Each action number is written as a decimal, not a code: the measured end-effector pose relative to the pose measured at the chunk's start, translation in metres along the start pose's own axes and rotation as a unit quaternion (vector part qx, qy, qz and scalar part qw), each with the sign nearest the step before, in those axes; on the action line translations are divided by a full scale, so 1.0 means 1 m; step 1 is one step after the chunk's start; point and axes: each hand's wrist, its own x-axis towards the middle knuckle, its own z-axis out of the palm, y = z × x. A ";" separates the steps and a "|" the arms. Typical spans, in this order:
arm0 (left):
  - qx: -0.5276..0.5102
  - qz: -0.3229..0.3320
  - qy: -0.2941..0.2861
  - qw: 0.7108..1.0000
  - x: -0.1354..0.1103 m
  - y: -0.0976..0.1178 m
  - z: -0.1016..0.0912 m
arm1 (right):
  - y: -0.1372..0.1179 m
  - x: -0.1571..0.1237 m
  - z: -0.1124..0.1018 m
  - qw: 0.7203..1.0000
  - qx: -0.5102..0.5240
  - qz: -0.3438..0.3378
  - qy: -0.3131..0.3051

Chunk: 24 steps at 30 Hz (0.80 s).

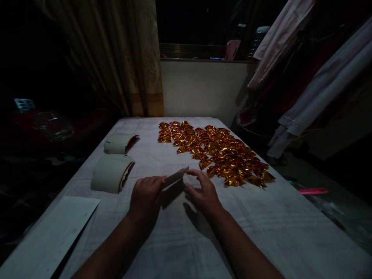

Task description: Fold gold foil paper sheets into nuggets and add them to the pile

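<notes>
My left hand is closed on the left end of a thin, greyish folded paper sheet, held tilted just above the cloth. My right hand is at the sheet's other end, thumb and forefinger curved and apart; the forefinger tip is at the paper's edge, and I cannot tell if it touches. Beyond my right hand spreads a heap of shiny gold folded foil papers. Two curved stacks of grey-backed paper, a nearer one and a farther one, lie left of my left hand.
A white cloth covers the table. A flat pale board or sheet lies at the near left. Behind stand a curtain and a sill with a pink cup. Clothes hang at right, above a pink-handled item.
</notes>
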 end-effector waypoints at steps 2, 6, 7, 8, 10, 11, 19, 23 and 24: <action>0.018 0.023 0.024 0.999 0.005 -0.009 -0.002 | 0.006 0.003 -0.007 0.994 -0.084 -0.066 0.034; 0.020 0.120 0.083 0.989 0.011 -0.023 0.002 | 0.017 0.005 -0.011 0.969 -0.200 -0.148 0.007; 0.014 0.142 0.093 0.985 0.011 -0.026 0.003 | 0.019 0.005 -0.012 0.962 -0.216 -0.169 -0.008; 0.010 0.159 0.096 0.983 0.010 -0.028 0.005 | 0.021 0.004 -0.012 0.955 -0.228 -0.187 -0.020; 0.007 0.184 0.090 0.979 0.007 -0.033 0.007 | 0.022 0.003 -0.013 0.947 -0.237 -0.212 -0.044; 0.007 0.190 0.080 0.978 0.004 -0.035 0.009 | 0.021 0.003 -0.013 0.944 -0.236 -0.219 -0.064; 0.003 0.134 -0.050 0.990 -0.032 -0.029 0.002 | -0.010 -0.002 -0.012 0.915 -0.237 -0.177 -0.274; -0.052 0.089 -0.103 0.989 -0.039 -0.013 -0.005 | -0.012 -0.006 -0.011 0.913 -0.247 -0.157 -0.284; -0.060 0.079 -0.109 0.989 -0.039 -0.011 -0.005 | -0.010 -0.007 -0.011 0.915 -0.248 -0.154 -0.280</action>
